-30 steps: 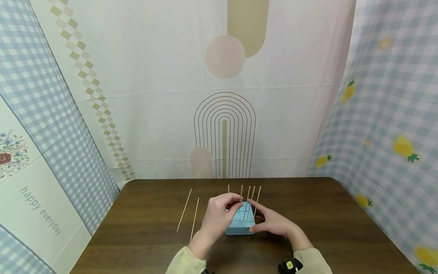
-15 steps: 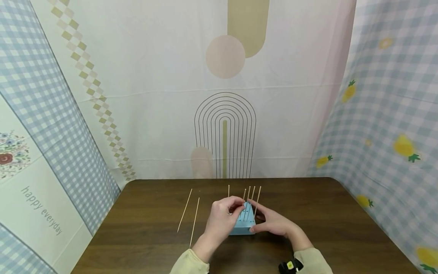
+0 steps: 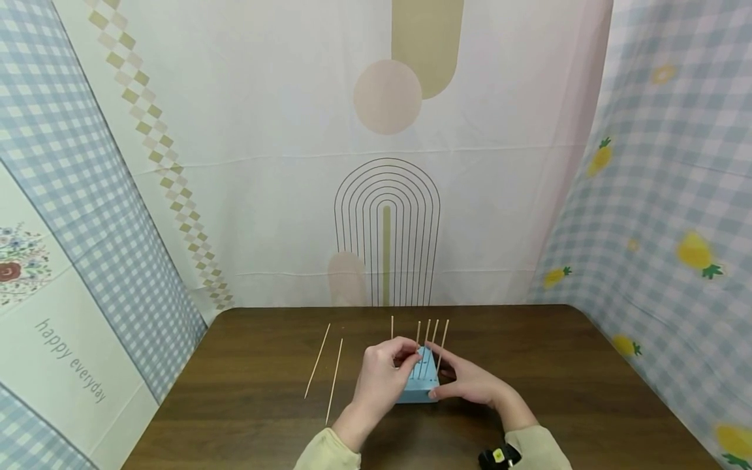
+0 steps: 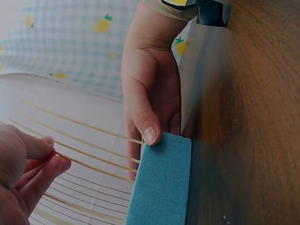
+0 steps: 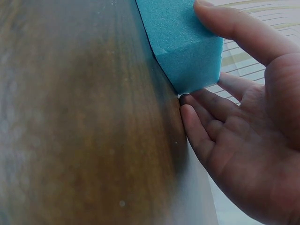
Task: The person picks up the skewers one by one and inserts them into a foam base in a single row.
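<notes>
Thumb and fingers of my left hand (image 3: pixel 380 375) pinch a thin wooden skewer (image 4: pixel 93 167) that points down to the top of a blue foam block (image 3: pixel 418 395). In the left wrist view, its lower end meets the block's top edge; whether it sits in a hole cannot be told. My right hand (image 3: pixel 472 382) holds the block at its right side, thumb on the near face, fingers along the far side. Several other skewers (image 3: pixel 444 333) stand in the block, one (image 3: pixel 392 324) at its far left. Small dark holes dot the top, partly hidden by my left hand.
Two loose skewers, a farther one (image 3: pixel 317 360) and a nearer one (image 3: pixel 335 378), lie on the brown wooden table (image 3: pixel 247 378) left of my left hand. Patterned cloths (image 3: pixel 282 228) hang behind the table and at both sides.
My left hand has shifted slightly right with the pinched skewer, which now stands nearer the skewers on the right. The right hand and the block have stayed in place.
</notes>
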The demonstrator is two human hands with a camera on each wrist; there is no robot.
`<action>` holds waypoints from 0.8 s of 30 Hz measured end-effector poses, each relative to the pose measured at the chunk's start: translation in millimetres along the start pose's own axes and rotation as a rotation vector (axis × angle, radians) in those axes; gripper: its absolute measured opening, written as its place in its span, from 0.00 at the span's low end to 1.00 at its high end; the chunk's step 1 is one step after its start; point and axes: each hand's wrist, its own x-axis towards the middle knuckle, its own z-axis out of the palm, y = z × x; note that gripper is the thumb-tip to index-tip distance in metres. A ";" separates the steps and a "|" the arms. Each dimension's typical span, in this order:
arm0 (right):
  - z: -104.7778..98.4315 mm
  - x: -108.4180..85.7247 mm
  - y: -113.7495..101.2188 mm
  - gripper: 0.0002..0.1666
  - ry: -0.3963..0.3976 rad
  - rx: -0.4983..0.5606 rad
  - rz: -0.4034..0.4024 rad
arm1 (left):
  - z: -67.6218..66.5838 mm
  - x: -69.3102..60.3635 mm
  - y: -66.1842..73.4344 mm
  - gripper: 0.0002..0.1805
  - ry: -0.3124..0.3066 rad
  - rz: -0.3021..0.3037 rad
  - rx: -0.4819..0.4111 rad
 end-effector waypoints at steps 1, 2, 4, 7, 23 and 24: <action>0.0 -0.2 0.1 0.61 0.000 0.000 0.001 | 0.2 -0.3 0.1 0.06 -0.001 -0.006 0.001; -0.1 -0.3 0.3 0.61 0.000 0.000 0.001 | 0.5 -0.6 0.1 0.06 -0.003 -0.012 0.000; -0.2 -0.6 0.7 0.61 0.001 0.002 0.001 | 1.7 -1.4 -0.3 0.06 0.004 -0.016 0.006; -0.4 -0.5 1.2 0.61 0.001 0.008 0.002 | 4.4 -2.5 -1.5 0.06 0.022 -0.022 0.020; 0.6 0.2 1.6 0.62 0.013 0.009 0.020 | 18.5 -6.3 0.4 0.11 0.092 -0.156 0.092; 0.6 0.3 1.4 0.62 0.014 0.010 0.020 | 19.0 -6.3 0.6 0.11 0.093 -0.166 0.099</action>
